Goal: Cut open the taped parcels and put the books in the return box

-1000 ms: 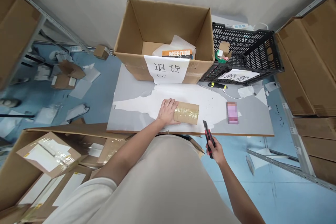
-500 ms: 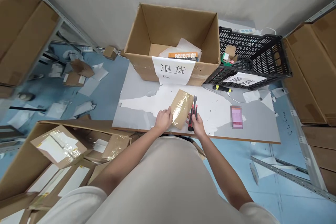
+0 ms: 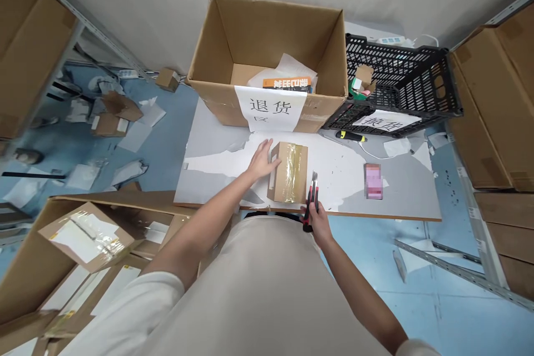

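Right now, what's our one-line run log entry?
left hand: open, at left of taped box | right hand: holding utility knife, blade out | taped box: on table

A loose, pale grey-beige shirt (image 3: 254,289) clothes the torso, its front plain and softly shaded. The left sleeve (image 3: 154,303) is short and loose, looks whiter than the front, and ends in a wide hem round the upper arm. The right sleeve (image 3: 417,348) shows only as a pale edge. Dark clothing (image 3: 288,215) peeks out at the waist. Both forearms (image 3: 217,217) are bare, as are the left hand (image 3: 261,162) and right hand (image 3: 319,221)
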Motion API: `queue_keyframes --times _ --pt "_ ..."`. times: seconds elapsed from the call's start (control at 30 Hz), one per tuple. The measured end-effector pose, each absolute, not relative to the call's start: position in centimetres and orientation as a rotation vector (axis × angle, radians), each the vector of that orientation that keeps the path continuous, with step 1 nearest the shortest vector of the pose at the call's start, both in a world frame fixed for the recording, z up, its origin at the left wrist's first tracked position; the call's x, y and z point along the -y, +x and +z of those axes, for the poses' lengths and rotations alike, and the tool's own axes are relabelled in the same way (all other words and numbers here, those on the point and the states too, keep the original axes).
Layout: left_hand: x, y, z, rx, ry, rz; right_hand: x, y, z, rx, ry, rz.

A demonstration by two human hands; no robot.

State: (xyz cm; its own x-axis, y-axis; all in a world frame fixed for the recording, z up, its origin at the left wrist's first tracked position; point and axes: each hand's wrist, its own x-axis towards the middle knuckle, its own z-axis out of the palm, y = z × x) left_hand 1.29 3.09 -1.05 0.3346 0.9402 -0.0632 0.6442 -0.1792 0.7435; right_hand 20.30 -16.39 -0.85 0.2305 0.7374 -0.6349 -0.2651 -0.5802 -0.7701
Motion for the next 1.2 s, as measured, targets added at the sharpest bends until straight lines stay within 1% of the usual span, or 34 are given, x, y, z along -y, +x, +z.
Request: queue_keyframes --times 0.1,0.2,0.27,0.37,0.47,0.53,0.6,0.7,0.8,0.87,0.97,1.2 --pt "-6.7 2.4 -1.3 -1.180 1.888 0.474 17.6 18.9 -0.5 0.168 -1.521 1.552" --pt "-7.4 2.3 -1.8 -1.158 1.753 0.463 16.9 17.9 0.0 0.066 -1.385 1.515" --pt "-6.5 1.2 -1.9 -1.254 1.671 0.510 15.8 18.0 0.0 0.083 -1.349 1.477" --pt "-3.2 -0.9 -1.9 -1.529 1.606 0.539 13.6 19.7 -0.7 0.175 -1.341 1.375" --pt "1.0 -2.3 -1.8 -1.801 1.600 0.405 10.6 21.9 -1.7 0.308 -1.354 1.273" --pt "3.1 -2.6 -1.6 -1.880 1.592 0.299 8.6 23.1 -2.2 0.392 -1.366 1.271" --pt "3.8 -2.5 -1.3 -1.904 1.646 0.316 7.4 24.2 -2.4 0.468 -1.394 1.306" --pt "2.5 -2.0 -0.7 -1.735 1.952 0.419 7.9 25.9 -1.9 0.622 -1.549 1.315" --pt "0.2 -1.5 -0.1 -1.366 2.276 0.273 10.2 27.6 -1.0 0.787 -1.744 1.341" --pt "-0.8 -1.2 0.1 -1.222 2.368 0.152 11.5 28.2 -0.6 0.816 -1.771 1.432" --pt "-1.1 -0.8 0.1 -1.217 2.393 0.105 12.4 28.2 -0.4 0.755 -1.719 1.543" --pt "-0.9 -0.5 -0.2 -1.258 2.387 0.165 12.2 27.3 -0.8 0.715 -1.646 1.645"
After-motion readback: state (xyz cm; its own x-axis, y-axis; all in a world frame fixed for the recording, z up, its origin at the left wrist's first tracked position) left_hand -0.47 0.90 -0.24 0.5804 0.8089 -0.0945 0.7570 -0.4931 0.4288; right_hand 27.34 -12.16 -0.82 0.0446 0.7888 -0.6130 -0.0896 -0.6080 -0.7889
